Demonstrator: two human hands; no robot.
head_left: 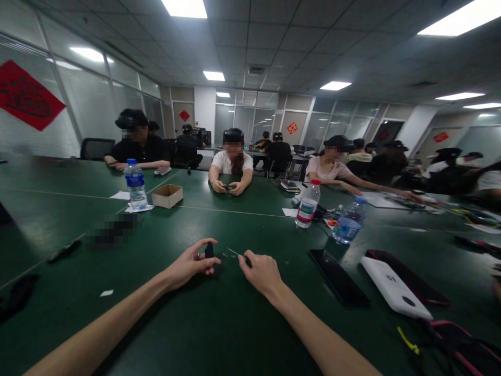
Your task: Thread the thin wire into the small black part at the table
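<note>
Between the thumb and fingers of my left hand (pixel 190 265) is a small black block-like object (pixel 209 251), held upright just above the green table (pixel 172 334). My right hand (pixel 261 269) is closed around a small tool with a thin metal shaft (pixel 232 251), which looks like a screwdriver. Its shaft points left toward the black object, with a gap between them. The tool's handle is mostly hidden by my fingers. Small pale bits lie on the table between my hands.
A black phone (pixel 338 277) and a white power bank (pixel 395 287) lie to the right. Water bottles (pixel 135 184) (pixel 308 203) (pixel 349 219) stand farther off, with an open cardboard box (pixel 167 196) at left. A person in white (pixel 231 167) sits opposite; others sit around.
</note>
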